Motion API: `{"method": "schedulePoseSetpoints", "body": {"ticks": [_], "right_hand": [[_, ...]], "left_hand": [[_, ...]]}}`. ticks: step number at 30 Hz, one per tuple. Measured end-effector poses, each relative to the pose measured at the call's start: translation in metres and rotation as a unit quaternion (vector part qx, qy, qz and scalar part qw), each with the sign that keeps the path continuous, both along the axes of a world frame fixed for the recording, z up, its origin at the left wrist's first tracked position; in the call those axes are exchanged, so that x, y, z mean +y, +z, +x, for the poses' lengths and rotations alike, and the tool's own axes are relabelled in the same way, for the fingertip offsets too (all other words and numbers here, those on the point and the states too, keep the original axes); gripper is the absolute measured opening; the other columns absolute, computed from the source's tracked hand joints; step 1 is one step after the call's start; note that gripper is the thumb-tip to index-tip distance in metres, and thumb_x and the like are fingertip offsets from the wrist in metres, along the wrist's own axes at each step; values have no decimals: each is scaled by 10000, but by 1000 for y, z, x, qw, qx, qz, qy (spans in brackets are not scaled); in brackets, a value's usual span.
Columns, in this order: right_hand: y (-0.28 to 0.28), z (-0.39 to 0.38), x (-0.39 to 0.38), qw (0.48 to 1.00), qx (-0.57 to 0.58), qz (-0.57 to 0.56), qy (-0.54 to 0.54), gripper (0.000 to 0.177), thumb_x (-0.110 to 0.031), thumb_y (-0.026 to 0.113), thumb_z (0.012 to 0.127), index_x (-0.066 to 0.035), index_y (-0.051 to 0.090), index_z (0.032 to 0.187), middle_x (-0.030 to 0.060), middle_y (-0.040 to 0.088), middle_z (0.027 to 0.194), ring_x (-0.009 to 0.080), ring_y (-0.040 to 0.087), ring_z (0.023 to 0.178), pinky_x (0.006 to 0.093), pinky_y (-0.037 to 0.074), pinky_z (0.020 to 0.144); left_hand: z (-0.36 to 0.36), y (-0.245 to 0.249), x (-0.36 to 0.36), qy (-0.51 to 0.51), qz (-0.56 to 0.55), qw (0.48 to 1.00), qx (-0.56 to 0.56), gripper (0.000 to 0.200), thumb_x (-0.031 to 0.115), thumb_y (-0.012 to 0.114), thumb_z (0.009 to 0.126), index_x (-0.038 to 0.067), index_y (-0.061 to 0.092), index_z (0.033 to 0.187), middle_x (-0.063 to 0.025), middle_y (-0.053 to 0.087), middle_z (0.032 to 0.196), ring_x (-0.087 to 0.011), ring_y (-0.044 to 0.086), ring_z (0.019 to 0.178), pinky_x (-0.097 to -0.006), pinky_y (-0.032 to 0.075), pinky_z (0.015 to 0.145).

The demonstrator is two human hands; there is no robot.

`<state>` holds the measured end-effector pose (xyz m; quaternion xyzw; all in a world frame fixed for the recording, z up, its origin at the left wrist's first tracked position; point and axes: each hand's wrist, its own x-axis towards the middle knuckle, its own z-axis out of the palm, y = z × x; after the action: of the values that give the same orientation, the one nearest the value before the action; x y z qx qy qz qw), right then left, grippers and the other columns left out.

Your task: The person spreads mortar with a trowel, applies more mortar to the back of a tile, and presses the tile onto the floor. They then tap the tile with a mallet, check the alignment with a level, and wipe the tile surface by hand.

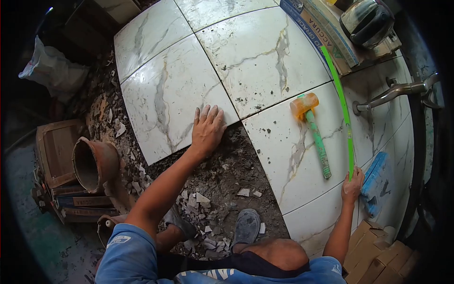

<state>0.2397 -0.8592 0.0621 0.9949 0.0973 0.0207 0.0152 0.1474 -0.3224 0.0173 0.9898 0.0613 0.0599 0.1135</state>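
My left hand (208, 130) lies flat, fingers stretched out, on the corner of a white marble-patterned floor tile (177, 90). Bare dark soil borders that tile's near edge. My right hand (352, 186) is closed around the near end of a long, bright green spirit level (344, 106), which extends away across the tiles toward the boxes. Between the hands, a rubber mallet (318, 135) with an orange head and a worn green handle rests on another tile (279, 156). A blue plastic-looking object (374, 184) is just right of my right hand.
Broken tile pieces (203, 198) litter the soil (227, 163) around my feet. Clay pots (97, 163) and tile boxes stand at left, near a white sack (52, 71). A kettle (367, 22) sits on cardboard boxes (321, 33); a metal handle (395, 92) juts in at right.
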Motion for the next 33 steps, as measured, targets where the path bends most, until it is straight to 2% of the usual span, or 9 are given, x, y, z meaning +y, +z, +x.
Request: {"method": "schedulePoseSetpoints", "body": {"ticks": [4,7,11,17,19,22,26,30,33], "right_hand": [[-14,-5,-4,995,9,-94,-44,494,-112,639,839,-22,516,1308,138,513,1222,322,484,1118,423,411,976],[-36,-3,-8,996,-8,-82,-38,530,-158,665,840,-48,505,1333,131,504,1236,313,481,1126,422,407,980],[-57,-3,-13,997,-41,-58,7,542,-219,666,859,-55,497,1347,133,502,1232,319,475,1131,426,403,980],[-45,-7,13,998,-38,-46,-9,522,-323,612,910,-35,501,1331,162,501,1230,344,466,1130,442,388,978],[-29,-9,40,993,-77,-68,-57,508,-348,586,929,-13,514,1304,178,502,1230,351,468,1130,443,386,971],[-32,-8,72,990,-109,35,78,537,-387,562,944,20,512,1291,210,501,1250,390,469,1140,466,376,984],[-22,-4,136,989,-13,95,111,564,-369,589,925,50,487,1289,224,487,1270,400,465,1155,464,376,976],[-40,4,152,991,17,101,86,588,-366,577,931,42,439,1332,252,495,1260,422,469,1152,469,370,993],[-45,8,154,994,26,86,65,570,-347,566,938,40,431,1334,257,507,1240,425,468,1146,477,369,988]], "left_hand": [[9,6,17,27,10,998,54,542,399,647,857,112,552,1307,-141,484,1393,-332,394,1332,-537,233,1128],[9,10,15,2,16,996,83,624,458,663,826,107,531,1324,-146,438,1434,-362,380,1335,-545,257,1114],[8,1,16,7,17,997,69,626,451,667,820,107,530,1324,-141,449,1427,-367,383,1330,-543,264,1111],[6,0,20,10,4,998,59,629,458,667,814,129,529,1332,-123,457,1421,-348,388,1331,-544,246,1120],[7,-2,21,18,1,998,60,636,462,667,812,131,525,1336,-120,454,1423,-342,388,1333,-546,238,1123],[-7,-2,44,10,-59,995,75,631,444,656,835,128,496,1357,-141,421,1442,-332,360,1356,-512,218,1145],[-47,12,94,117,-28,989,82,664,444,649,842,92,465,1374,-173,370,1468,-330,299,1391,-502,199,1153],[-86,22,157,319,-53,934,152,771,473,656,834,77,378,1434,-220,263,1518,-359,216,1424,-484,180,1162],[-108,14,196,409,-89,900,121,877,503,709,782,51,358,1447,-239,209,1535,-384,239,1410,-467,214,1153]]}}
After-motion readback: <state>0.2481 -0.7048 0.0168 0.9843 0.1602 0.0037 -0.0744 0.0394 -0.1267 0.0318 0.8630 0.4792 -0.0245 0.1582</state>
